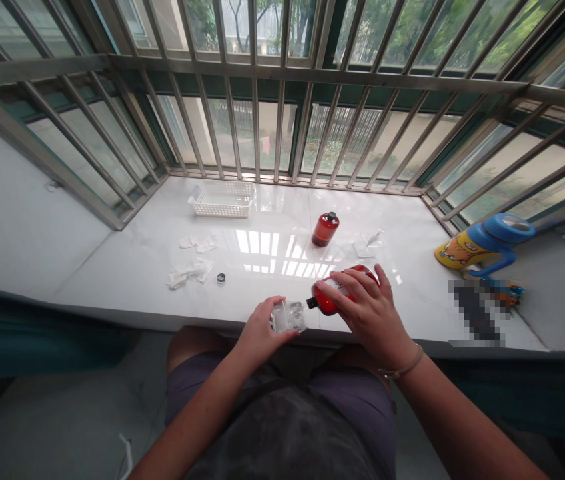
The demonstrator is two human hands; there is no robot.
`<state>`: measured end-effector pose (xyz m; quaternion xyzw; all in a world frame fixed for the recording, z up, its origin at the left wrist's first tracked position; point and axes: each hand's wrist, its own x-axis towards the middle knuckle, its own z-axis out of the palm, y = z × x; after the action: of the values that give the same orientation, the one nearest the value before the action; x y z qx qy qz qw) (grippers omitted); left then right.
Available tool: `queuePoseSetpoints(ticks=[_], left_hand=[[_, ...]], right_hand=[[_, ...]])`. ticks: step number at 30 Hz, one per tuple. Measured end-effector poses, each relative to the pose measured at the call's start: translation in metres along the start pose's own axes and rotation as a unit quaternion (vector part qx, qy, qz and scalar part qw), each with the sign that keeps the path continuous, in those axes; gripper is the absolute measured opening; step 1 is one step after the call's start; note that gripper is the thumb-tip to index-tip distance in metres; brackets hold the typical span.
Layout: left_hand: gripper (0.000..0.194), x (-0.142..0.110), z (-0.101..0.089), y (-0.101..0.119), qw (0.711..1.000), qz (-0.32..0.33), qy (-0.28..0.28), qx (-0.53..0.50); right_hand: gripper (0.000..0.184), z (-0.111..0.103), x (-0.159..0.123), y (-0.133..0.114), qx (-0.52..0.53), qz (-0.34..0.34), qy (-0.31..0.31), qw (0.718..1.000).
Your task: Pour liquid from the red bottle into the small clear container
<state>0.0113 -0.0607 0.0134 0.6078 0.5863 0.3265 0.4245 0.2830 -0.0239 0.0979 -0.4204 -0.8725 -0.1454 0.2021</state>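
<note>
My left hand (262,333) is closed around a small clear plastic container (288,317) at the front edge of the white sill. In my right hand (367,307) lies a red bottle (330,299) with a black neck, tipped so that its mouth points left at the container. The neck is close to the container's right side; whether liquid is flowing I cannot tell. A small dark cap (221,278) rests on the sill to the left. Behind my right hand stands a second red bottle (325,230), upright with its dark cap on.
A white perforated basket (222,201) sits at the back left, with crumpled white tissues (190,273) in front. Right of the standing bottle is a clear plastic piece (366,245). A blue and yellow flask (482,241) leans at the right, near a blurred dark object (477,313). Metal bars (277,133) close off the window.
</note>
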Motion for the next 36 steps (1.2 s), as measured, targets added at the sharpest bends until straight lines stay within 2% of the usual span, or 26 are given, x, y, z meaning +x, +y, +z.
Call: queuePoseSetpoints(ticks=[7,21,36], left_hand=[[0.073,-0.0005,-0.0004,-0.0008,1.000,0.002,0.007,-0.002],[0.075,0.0002,0.0005,-0.0057,1.000,0.003,0.004,-0.016],[0.072,-0.0007,-0.0005,0.0022,0.999,-0.021,0.011,-0.036]], right_hand=[[0.061,-0.0020,0.0014,-0.0008,-0.003,-0.003,0.002,1.000],[0.055,-0.0050,0.0045,-0.0020,0.000,-0.006,0.006,1.000],[0.054,-0.0089,0.0068,-0.0024,-0.004,-0.010,0.000,1.000]])
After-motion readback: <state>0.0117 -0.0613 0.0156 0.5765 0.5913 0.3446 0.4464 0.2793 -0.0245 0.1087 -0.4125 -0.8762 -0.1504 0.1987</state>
